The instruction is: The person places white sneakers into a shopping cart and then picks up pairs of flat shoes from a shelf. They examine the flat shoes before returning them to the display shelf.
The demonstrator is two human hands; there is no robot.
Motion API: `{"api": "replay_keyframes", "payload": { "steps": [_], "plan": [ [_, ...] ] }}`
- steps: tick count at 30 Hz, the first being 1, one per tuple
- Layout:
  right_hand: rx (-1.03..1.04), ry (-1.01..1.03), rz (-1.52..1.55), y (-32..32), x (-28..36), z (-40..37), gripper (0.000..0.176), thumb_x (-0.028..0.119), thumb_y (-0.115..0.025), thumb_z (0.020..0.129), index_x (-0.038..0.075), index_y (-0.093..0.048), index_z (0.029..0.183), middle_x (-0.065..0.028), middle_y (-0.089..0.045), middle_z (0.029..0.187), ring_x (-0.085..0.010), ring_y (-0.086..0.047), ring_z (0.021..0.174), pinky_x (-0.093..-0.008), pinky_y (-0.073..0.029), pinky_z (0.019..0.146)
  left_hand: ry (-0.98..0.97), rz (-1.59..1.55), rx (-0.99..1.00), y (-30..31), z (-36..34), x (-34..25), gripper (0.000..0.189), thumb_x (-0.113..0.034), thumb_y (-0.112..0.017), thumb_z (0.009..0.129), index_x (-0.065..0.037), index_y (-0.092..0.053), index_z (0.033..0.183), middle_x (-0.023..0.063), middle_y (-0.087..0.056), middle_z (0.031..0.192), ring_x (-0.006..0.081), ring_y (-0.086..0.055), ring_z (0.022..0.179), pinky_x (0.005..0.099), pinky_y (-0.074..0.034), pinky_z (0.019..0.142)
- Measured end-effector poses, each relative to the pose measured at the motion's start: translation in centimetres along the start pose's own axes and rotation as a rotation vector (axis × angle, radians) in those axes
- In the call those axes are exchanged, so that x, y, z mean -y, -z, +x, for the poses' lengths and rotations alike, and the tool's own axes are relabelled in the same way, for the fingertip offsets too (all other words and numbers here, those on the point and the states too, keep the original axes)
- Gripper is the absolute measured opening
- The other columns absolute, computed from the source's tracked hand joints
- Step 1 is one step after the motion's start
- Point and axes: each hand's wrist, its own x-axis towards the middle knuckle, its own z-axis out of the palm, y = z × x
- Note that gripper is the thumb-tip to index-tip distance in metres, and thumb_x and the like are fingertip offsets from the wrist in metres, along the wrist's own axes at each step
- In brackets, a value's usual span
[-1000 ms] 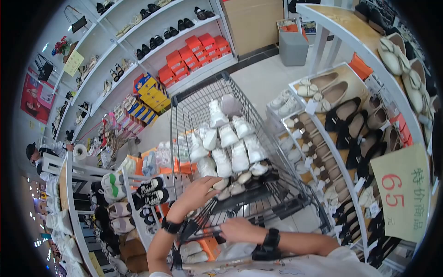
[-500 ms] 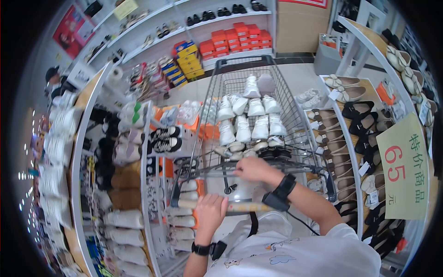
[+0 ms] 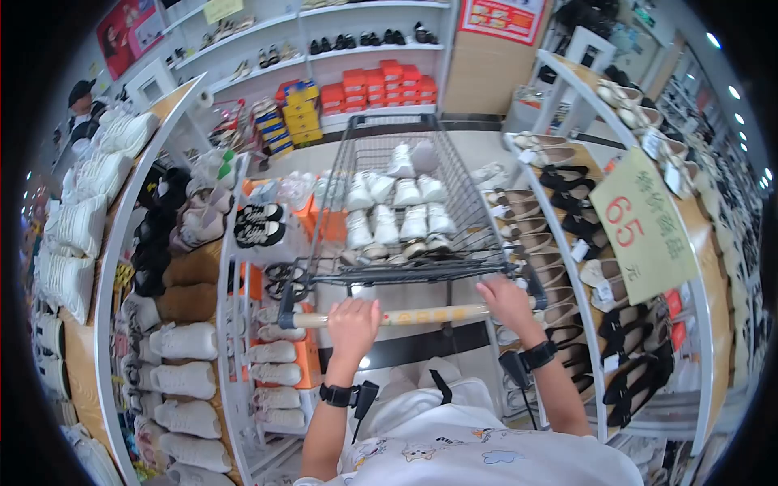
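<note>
My left hand (image 3: pixel 354 326) is wrapped round the left part of the beige handle bar (image 3: pixel 429 314) of a shopping cart. Near the bar's right end, my right hand (image 3: pixel 506 298) has its fingers closed over the bar. In front of both hands is the dark wire basket (image 3: pixel 472 194), holding several white shoes (image 3: pixel 408 192) in rows. More shoes lie at the basket's near end, behind the folded black frame.
Shelves of white shoes (image 3: pixel 185 341) stand on the left and flats (image 3: pixel 640 328) on the right, beside a green price sign (image 3: pixel 640 227). Red boxes (image 3: pixel 373 87) and yellow boxes (image 3: pixel 301 113) are stacked ahead. A person (image 3: pixel 83 105) is at the far left.
My right hand has moved from above the basket's near end to the right part of the handle bar. The view has shifted, and the price sign now appears farther left.
</note>
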Motion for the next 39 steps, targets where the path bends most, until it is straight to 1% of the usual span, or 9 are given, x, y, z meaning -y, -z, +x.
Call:
{"api": "replay_keyframes", "payload": {
  "steps": [1,4,7,11,16,23,29,35,39],
  "plan": [
    [0.136,-0.100,-0.159,-0.1,-0.6,-1.3,0.043,0.040,-0.045,0.091,0.007,-0.067,0.074,-0.0163,-0.062,0.067,-0.0339,-0.061,0.065,-0.0429,-0.048,0.060,0.006,0.024,0.017,0.4,-0.5,-0.1,0.022,-0.018,-0.059,0.080,-0.008,-0.058,0.061,0.0047,-0.052,0.059,0.0219,-0.053,0.060,0.0363,-0.038,0.058],
    [-0.015,-0.077,-0.257,-1.0,0.3,-3.5,0.058,0.045,-0.037,0.093,0.008,-0.065,0.058,-0.0157,-0.058,0.054,-0.0347,-0.059,0.051,-0.0447,-0.046,0.052,0.004,0.033,-0.021,1.1,-2.4,-0.4,0.022,-0.017,-0.058,0.080,-0.008,-0.059,0.060,0.0054,-0.053,0.059,0.0229,-0.053,0.060,0.0370,-0.038,0.058],
    [0.018,-0.134,-0.233,-0.8,1.9,-5.7,0.061,0.044,-0.036,0.093,0.004,-0.062,0.056,-0.0187,-0.058,0.056,-0.0359,-0.059,0.054,-0.0454,-0.045,0.051,-0.011,0.056,-0.042,2.3,-4.3,-0.7,0.024,-0.014,-0.057,0.080,-0.006,-0.055,0.057,0.0080,-0.052,0.058,0.0253,-0.052,0.060,0.0391,-0.037,0.059],
    [0.014,-0.092,-0.190,-0.7,4.0,-8.9,0.057,0.041,-0.036,0.092,0.006,-0.064,0.057,-0.0170,-0.058,0.055,-0.0349,-0.060,0.054,-0.0458,-0.045,0.052,0.014,0.001,-0.002,4.1,-7.3,-0.8,0.025,-0.012,-0.052,0.083,-0.003,-0.054,0.059,0.0119,-0.053,0.061,0.0300,-0.052,0.062,0.0423,-0.038,0.062],
    [-0.257,0.009,-0.155,-1.3,6.3,-13.8,0.044,0.028,-0.048,0.088,0.008,-0.060,0.051,-0.0119,-0.056,0.048,-0.0290,-0.055,0.043,-0.0398,-0.043,0.049,-0.005,0.047,-0.060,6.5,-11.1,-1.3,0.025,-0.009,-0.051,0.080,-0.004,-0.047,0.056,0.0109,-0.046,0.057,0.0285,-0.046,0.057,0.0401,-0.034,0.058],
    [-0.504,0.104,-0.121,-3.1,8.9,-20.8,0.032,0.022,-0.052,0.084,0.011,-0.055,0.054,-0.0079,-0.054,0.048,-0.0238,-0.054,0.045,-0.0363,-0.040,0.053,-0.080,0.054,-0.108,10.0,-17.2,-1.9,0.025,-0.009,-0.047,0.081,-0.006,-0.046,0.056,0.0104,-0.044,0.057,0.0278,-0.045,0.056,0.0398,-0.032,0.056],
    [-0.467,0.082,-0.115,-3.4,11.3,-26.7,0.029,0.020,-0.054,0.082,0.010,-0.053,0.054,-0.0063,-0.054,0.050,-0.0229,-0.053,0.047,-0.0360,-0.039,0.053,-0.071,0.077,-0.088,13.2,-22.4,-2.6,0.026,-0.009,-0.047,0.081,-0.006,-0.046,0.056,0.0099,-0.044,0.053,0.0278,-0.046,0.052,0.0393,-0.032,0.054],
    [-0.421,0.031,-0.139,-3.2,13.5,-33.1,0.023,0.018,-0.057,0.079,0.010,-0.056,0.057,-0.0055,-0.054,0.052,-0.0224,-0.053,0.049,-0.0355,-0.038,0.053,-0.051,-0.036,0.124,17.8,-26.9,-4.2,0.026,-0.012,-0.048,0.083,-0.005,-0.051,0.059,0.0107,-0.049,0.056,0.0290,-0.048,0.054,0.0406,-0.034,0.055],
    [-0.326,0.042,-0.143,-2.6,14.5,-37.4,0.021,0.016,-0.056,0.078,0.010,-0.055,0.058,-0.0048,-0.054,0.053,-0.0221,-0.051,0.049,-0.0357,-0.036,0.052,-0.013,-0.081,0.343,20.3,-30.1,-5.1,0.023,-0.018,-0.055,0.081,-0.007,-0.055,0.060,0.0069,-0.052,0.055,0.0246,-0.053,0.054,0.0376,-0.039,0.054]
  ]
}}
